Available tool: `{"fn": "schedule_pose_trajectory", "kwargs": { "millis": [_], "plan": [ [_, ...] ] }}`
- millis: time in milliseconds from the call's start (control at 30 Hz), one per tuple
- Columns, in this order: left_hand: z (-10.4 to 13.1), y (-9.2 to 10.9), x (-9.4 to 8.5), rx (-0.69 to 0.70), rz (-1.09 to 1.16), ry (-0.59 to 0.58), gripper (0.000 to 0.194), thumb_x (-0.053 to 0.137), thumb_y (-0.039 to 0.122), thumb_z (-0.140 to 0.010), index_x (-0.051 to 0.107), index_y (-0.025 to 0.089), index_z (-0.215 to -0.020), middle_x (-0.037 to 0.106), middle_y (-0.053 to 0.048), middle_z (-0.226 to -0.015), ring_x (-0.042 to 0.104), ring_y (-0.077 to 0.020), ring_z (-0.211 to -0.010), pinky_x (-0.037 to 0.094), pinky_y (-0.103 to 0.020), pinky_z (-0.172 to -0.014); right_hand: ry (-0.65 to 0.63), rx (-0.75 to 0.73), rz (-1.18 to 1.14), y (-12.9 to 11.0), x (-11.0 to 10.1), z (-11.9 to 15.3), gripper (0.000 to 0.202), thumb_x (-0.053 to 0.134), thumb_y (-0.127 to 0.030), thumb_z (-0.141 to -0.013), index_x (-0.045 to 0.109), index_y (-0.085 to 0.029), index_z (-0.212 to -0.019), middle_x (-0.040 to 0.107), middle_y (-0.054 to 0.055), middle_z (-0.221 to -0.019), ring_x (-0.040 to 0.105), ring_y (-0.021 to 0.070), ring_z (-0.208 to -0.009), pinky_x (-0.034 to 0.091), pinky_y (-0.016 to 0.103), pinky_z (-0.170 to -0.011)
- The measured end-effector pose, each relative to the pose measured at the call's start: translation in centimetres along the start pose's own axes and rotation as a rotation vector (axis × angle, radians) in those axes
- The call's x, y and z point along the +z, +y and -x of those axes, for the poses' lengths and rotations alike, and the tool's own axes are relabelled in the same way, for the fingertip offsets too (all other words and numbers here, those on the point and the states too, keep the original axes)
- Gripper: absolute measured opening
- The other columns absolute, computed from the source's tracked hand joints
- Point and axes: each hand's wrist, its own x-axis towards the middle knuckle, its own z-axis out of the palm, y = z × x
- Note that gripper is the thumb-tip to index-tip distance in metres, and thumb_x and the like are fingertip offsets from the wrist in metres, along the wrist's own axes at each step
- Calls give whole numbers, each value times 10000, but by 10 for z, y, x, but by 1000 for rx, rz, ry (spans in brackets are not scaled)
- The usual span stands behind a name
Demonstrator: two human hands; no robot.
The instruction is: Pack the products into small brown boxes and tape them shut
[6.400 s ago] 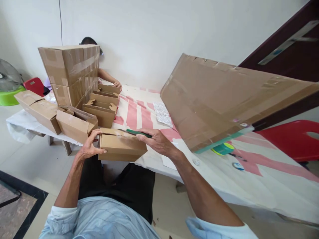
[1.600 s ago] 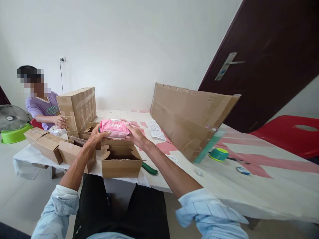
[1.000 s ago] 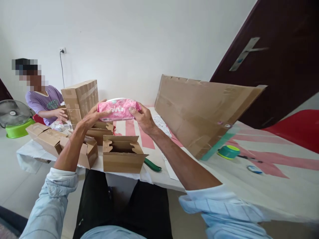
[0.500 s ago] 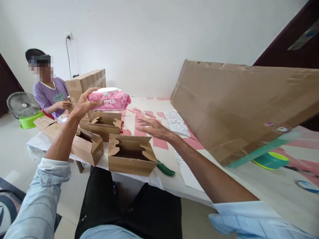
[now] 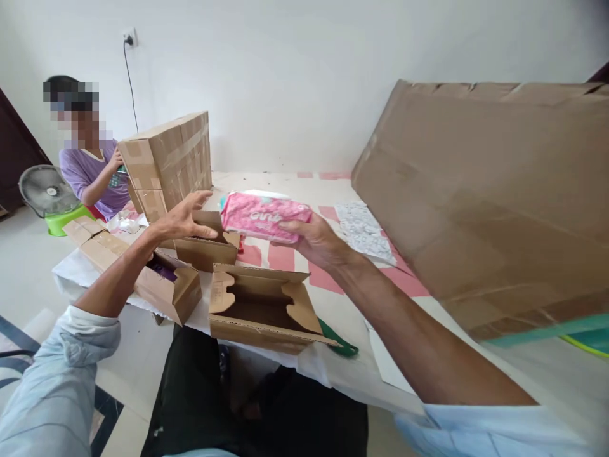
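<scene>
A pink pack with white lettering (image 5: 259, 216) is held above the table by its right end, in my right hand (image 5: 321, 241). Just left of the pack, my left hand (image 5: 185, 219) has its fingers spread and holds nothing. Below them an open cardboard box (image 5: 261, 333) stands at the table's front edge. Behind it is another open box (image 5: 207, 254), partly hidden by my left hand. To the left lies a third open box (image 5: 164, 292) with something purple inside.
A tall taped carton (image 5: 178, 158) stands at the back left, beside a person in purple (image 5: 90, 171). A large cardboard sheet (image 5: 495, 203) fills the right side. A green object (image 5: 345, 348) lies right of the front box, and a patterned sheet (image 5: 364, 230) lies farther back.
The pink pack has passed from my left hand to my right hand and moved right. My left hand has opened. The person at the left has raised a hand.
</scene>
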Motion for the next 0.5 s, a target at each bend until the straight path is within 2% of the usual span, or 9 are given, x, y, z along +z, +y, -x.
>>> {"fn": "schedule_pose_trajectory", "kwargs": {
  "millis": [100,200,333,400,500],
  "plan": [
    [-4,-29,-1,-74,-425,-182,949,1033,262,-496,695,242,-1383,722,-140,-1318,674,-395,-1250,537,-483,-1076,142,-31,-2,4,-33,1,517,925,-365,-710,694,-269,-1163,788,58,-1191,775,309,-1092,730,524,-852],
    [-8,-54,17,-165,-772,-335,715,965,199,-560,763,264,-1242,782,-113,-1145,728,-362,-1130,553,-415,-986,237,-11,9,18,-60,4,537,938,-364,-686,666,-286,-1142,780,39,-1183,776,287,-1050,729,504,-822],
    [-26,-71,36,-175,-929,-317,195,810,238,-786,824,238,-980,801,-145,-979,750,-344,-1050,536,-387,-916,317,53,44,44,-81,11,668,984,-372,-610,655,-295,-1187,775,37,-1184,779,303,-1021,719,503,-801],
    [-41,-75,39,-170,-950,-309,147,731,233,-859,834,225,-963,803,-165,-974,744,-350,-1066,524,-393,-904,317,64,89,55,-88,14,728,999,-398,-590,656,-298,-1224,776,45,-1190,774,314,-1050,707,496,-843],
    [-69,-81,41,-169,-980,-317,196,664,188,-895,843,193,-974,807,-198,-999,736,-364,-1078,511,-414,-904,289,46,176,68,-93,16,783,1011,-460,-579,659,-285,-1256,765,65,-1231,752,321,-1117,678,467,-927]
  ]
}}
